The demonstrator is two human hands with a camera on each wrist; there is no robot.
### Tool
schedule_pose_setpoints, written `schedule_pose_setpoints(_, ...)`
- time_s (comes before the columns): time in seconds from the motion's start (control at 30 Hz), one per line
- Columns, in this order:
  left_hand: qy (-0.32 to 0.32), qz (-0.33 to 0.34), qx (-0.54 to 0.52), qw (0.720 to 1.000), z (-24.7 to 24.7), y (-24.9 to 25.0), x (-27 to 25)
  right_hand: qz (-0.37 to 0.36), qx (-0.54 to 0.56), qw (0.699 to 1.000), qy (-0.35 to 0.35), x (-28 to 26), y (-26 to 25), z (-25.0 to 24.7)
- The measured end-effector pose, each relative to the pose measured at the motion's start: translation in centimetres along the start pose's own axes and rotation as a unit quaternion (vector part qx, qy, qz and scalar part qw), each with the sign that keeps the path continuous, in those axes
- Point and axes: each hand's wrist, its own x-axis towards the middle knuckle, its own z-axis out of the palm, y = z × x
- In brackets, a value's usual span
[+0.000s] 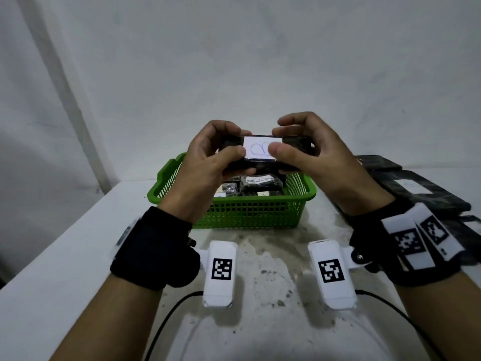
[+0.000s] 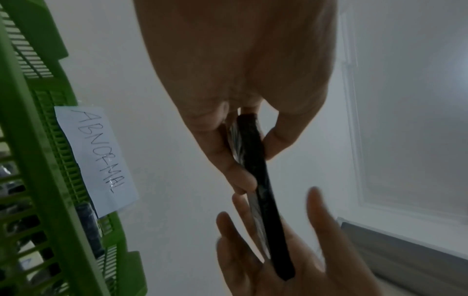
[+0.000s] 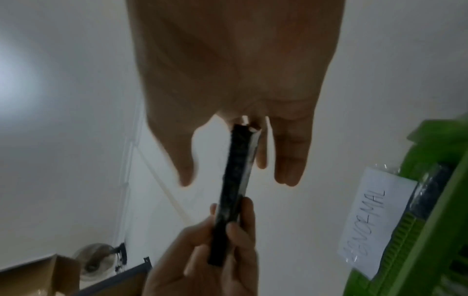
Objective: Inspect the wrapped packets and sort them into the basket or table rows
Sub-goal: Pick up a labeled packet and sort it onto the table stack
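On stained white table point(image 1: 270, 256), perhaps concrete.

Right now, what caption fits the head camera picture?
Both hands, left hand and right hand, hold a black packet above the green basket.

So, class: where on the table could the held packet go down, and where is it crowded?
Bare table lies left of the basket, and a stained patch between basket and wrists. Crowded: inside the basket and the right edge, where packets lie in rows.
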Motion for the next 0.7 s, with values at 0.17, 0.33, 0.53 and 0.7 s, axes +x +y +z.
schedule_pose_setpoints(0.17,-0.003,0.020,0.032,0.999,0.0,-0.3,-0.1,0.046,0.061,0.996,0.048,0.5,0.6,-0.2)
schedule_pose_setpoints(0.33,-0.034,0.002,0.012,0.999,-0.1,-0.2,0.0,0.016,0.115,0.992,0.048,0.6,0.2,-0.7)
schedule_pose_setpoints(0.53,-0.062,-0.046,-0.006,0.997,-0.5,0.3,-0.3,0.055,0.052,0.992,0.103,0.7,1.1,-0.4)
schedule_pose_setpoints(0.7,-0.070,-0.048,0.031,0.996,-0.2,-0.1,-0.5,0.095,-0.021,0.995,-0.006,0.2,2.0,-0.1)
